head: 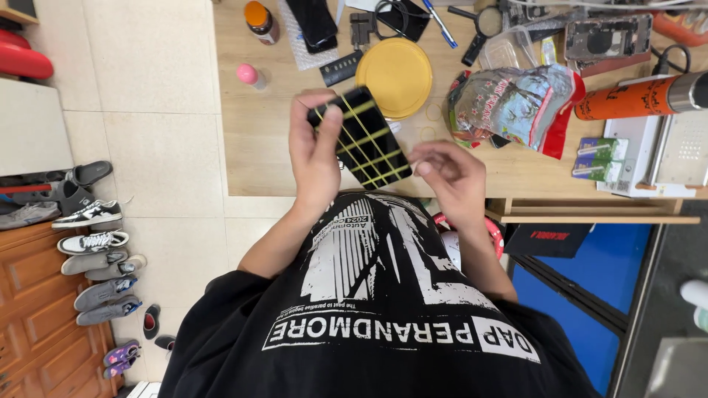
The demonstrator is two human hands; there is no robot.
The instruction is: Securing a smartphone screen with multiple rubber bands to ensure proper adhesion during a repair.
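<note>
My left hand [316,158] holds a black phone-sized slab [369,136] above the near edge of the wooden table [258,147], thumb pressed on its top corner. Several yellow rubber bands cross the slab lengthwise and sideways. My right hand [446,177] sits just right of the slab's lower corner, its fingers pinched together on what looks like a thin band end. Both hands hover in front of my black printed shirt.
Beyond the slab lie a yellow round lid [394,74], a snack bag [516,103], an orange cylinder [634,96], a white flat machine [664,155], a pink-capped bottle [249,74], tools and phone parts. Shoes [92,243] line the tiled floor at left.
</note>
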